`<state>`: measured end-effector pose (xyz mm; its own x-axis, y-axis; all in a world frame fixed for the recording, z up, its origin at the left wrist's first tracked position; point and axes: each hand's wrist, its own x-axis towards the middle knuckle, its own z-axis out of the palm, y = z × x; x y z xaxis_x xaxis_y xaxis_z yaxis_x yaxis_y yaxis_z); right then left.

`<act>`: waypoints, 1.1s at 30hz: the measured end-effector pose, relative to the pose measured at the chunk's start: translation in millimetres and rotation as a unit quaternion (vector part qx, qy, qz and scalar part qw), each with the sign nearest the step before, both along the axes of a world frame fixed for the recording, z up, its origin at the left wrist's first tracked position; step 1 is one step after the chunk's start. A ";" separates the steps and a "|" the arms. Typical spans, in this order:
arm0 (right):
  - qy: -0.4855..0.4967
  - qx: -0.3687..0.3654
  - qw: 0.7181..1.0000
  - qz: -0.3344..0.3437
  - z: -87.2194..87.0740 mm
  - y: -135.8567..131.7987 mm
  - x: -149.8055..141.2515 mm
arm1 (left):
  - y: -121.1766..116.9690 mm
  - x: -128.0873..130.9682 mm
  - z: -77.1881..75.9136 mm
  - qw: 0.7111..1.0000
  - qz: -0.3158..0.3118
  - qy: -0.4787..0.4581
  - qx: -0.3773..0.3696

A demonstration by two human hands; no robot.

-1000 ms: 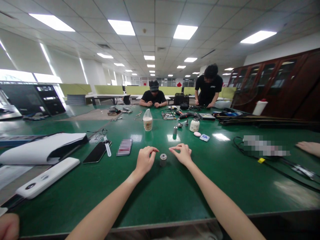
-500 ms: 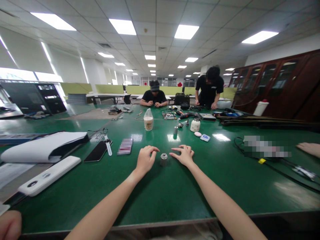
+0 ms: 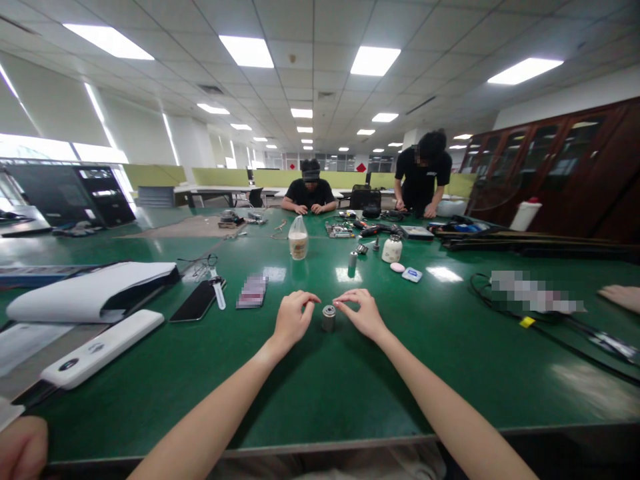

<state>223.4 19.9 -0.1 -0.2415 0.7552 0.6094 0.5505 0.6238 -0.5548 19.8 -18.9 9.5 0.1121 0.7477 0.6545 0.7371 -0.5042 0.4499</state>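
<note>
A short silvery metal cylinder (image 3: 329, 321) with a round, detailed top face stands upright on the green table (image 3: 310, 400). Just left of it is my left hand (image 3: 293, 317), its index finger stretched toward the cylinder and the thumb slightly apart from it; I see nothing held there. On the other side, my right hand (image 3: 364, 313) has thumb and index fingertips brought together close to the cylinder's top edge. Whether those tips touch the cylinder or pinch something tiny cannot be made out. A second metal cylinder (image 3: 353, 260) stands farther back.
Phones (image 3: 194, 301) (image 3: 253, 291), a watch (image 3: 219, 293) and a white handheld device (image 3: 103, 348) lie left. A bagged cup (image 3: 298, 245), white jar (image 3: 392, 249) and small blue-white box (image 3: 412, 275) stand beyond. Cables (image 3: 550, 343) lie right. Other people sit or stand around the table.
My right hand has moved left toward the cylinder, and its spread fingers have closed into a pinch by the top edge. My left hand has barely moved.
</note>
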 end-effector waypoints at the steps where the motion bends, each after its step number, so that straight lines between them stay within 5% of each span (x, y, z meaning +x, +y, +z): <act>1: -0.003 0.002 1.000 0.024 1.8 -4.2 -3.6 | -0.1 0.2 -0.1 1.000 -0.001 0.001 -0.001; 22: -0.023 -0.001 1.000 0.015 1.5 -14.4 -18.2 | 0.6 3.3 -1.4 0.999 -0.039 -0.003 -0.028; 33: 0.067 0.030 0.997 -0.026 10.1 -10.3 -5.8 | 1.2 15.3 -5.6 0.995 -0.057 -0.042 -0.068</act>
